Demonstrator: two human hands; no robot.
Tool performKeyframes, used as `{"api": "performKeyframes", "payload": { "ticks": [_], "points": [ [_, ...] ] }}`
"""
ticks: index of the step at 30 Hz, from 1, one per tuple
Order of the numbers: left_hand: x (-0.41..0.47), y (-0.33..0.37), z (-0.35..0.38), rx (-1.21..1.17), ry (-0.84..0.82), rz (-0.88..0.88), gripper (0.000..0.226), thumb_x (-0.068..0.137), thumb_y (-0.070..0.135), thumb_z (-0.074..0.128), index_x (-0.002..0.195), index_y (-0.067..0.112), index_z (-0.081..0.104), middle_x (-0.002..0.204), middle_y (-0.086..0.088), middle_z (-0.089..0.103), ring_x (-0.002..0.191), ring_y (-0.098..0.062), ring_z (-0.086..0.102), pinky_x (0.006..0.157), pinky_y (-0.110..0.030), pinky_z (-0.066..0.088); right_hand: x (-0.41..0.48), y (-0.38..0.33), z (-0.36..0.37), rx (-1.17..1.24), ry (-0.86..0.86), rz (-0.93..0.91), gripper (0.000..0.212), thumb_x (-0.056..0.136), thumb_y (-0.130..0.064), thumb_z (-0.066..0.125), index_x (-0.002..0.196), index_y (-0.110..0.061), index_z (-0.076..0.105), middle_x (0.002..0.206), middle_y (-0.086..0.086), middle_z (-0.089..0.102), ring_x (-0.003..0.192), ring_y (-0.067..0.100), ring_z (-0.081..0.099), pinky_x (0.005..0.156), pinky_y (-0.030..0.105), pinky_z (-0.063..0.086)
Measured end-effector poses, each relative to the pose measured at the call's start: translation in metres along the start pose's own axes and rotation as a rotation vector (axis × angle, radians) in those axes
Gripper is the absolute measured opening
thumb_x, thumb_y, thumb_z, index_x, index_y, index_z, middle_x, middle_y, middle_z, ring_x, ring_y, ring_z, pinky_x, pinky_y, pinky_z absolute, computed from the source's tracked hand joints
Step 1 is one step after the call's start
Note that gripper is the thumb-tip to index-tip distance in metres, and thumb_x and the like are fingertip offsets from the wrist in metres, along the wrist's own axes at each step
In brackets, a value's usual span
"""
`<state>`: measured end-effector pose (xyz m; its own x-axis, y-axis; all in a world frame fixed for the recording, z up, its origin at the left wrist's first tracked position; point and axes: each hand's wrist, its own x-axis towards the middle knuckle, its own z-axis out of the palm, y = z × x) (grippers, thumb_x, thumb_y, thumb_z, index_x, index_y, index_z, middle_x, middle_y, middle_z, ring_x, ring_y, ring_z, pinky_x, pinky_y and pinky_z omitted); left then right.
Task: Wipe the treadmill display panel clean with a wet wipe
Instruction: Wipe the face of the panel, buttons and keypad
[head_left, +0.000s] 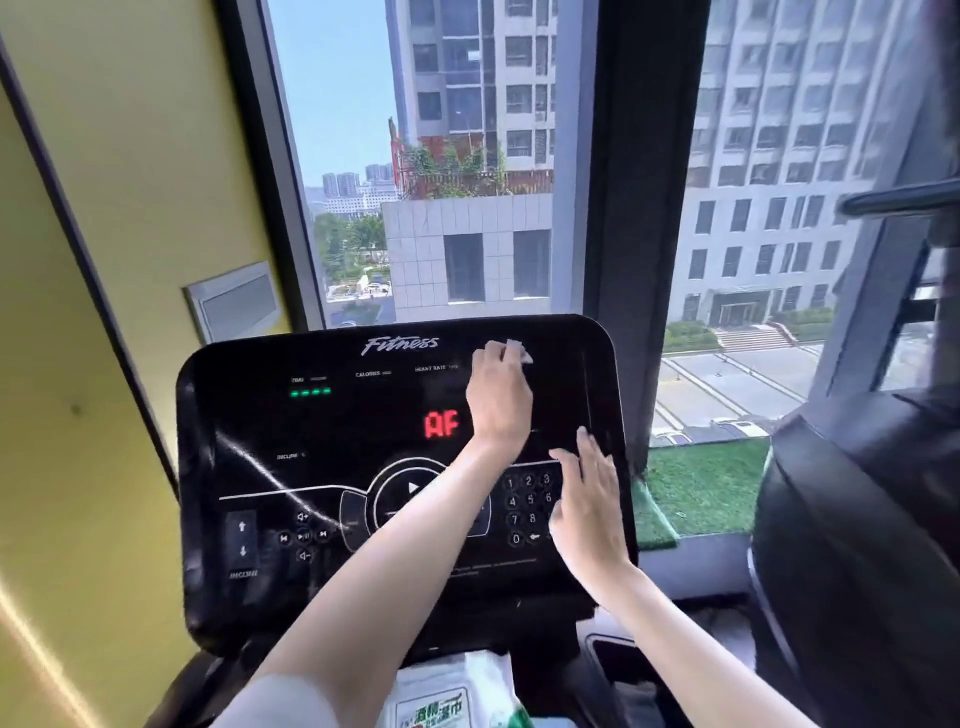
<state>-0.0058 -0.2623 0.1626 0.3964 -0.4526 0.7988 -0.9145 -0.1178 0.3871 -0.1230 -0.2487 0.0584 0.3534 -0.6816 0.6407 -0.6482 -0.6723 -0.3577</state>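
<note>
The black treadmill display panel (332, 457) fills the middle of the view, with a red "AF" readout and a number keypad. My left hand (497, 400) reaches across to the panel's upper right area and grips a small white wet wipe (515, 347) against the glass. My right hand (589, 506) lies flat with straight fingers on the panel's right side, just beside the keypad. A pale streak runs across the panel's left half.
A pack of wet wipes (452, 696) sits in the console tray below the panel. A yellow wall (130, 182) stands to the left, a large window (467, 156) is behind, and a dark machine (857, 545) is at the right.
</note>
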Motion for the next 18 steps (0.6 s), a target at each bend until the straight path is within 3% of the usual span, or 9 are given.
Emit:
{"api": "performKeyframes", "payload": {
  "ticks": [4, 9, 18],
  "points": [
    [0.001, 0.026, 0.022, -0.013, -0.112, 0.171, 0.027, 0.074, -0.014, 0.055, 0.085, 0.008, 0.066, 0.088, -0.009, 0.064, 0.081, -0.027, 0.055, 0.05, -0.032, 0.045, -0.005, 0.018, -0.006, 0.021, 0.018, 0.055, 0.062, 0.061, 0.02, 0.061, 0.117, -0.006, 0.055, 0.142, 0.023, 0.04, 0.133, 0.033, 0.037, 0.11, 0.047, 0.031],
    [0.006, 0.037, 0.034, -0.009, -0.256, 0.319, 0.024, 0.082, -0.009, 0.053, 0.091, 0.009, 0.067, 0.093, -0.006, 0.064, 0.088, -0.024, 0.053, 0.058, -0.036, 0.049, -0.009, 0.029, -0.011, 0.027, -0.025, 0.088, 0.049, 0.063, 0.019, 0.06, 0.104, -0.006, 0.058, 0.143, 0.021, 0.039, 0.133, 0.032, 0.037, 0.111, 0.045, 0.028],
    [-0.048, 0.021, 0.037, 0.092, -0.492, 0.618, 0.024, 0.068, -0.014, 0.056, 0.083, 0.003, 0.064, 0.085, -0.011, 0.062, 0.087, -0.031, 0.053, 0.067, -0.039, 0.046, -0.026, 0.03, -0.008, 0.043, -0.019, 0.206, 0.035, 0.064, 0.02, 0.059, 0.089, -0.004, 0.062, 0.136, 0.022, 0.047, 0.126, 0.038, 0.043, 0.108, 0.044, 0.029]
  ]
}}
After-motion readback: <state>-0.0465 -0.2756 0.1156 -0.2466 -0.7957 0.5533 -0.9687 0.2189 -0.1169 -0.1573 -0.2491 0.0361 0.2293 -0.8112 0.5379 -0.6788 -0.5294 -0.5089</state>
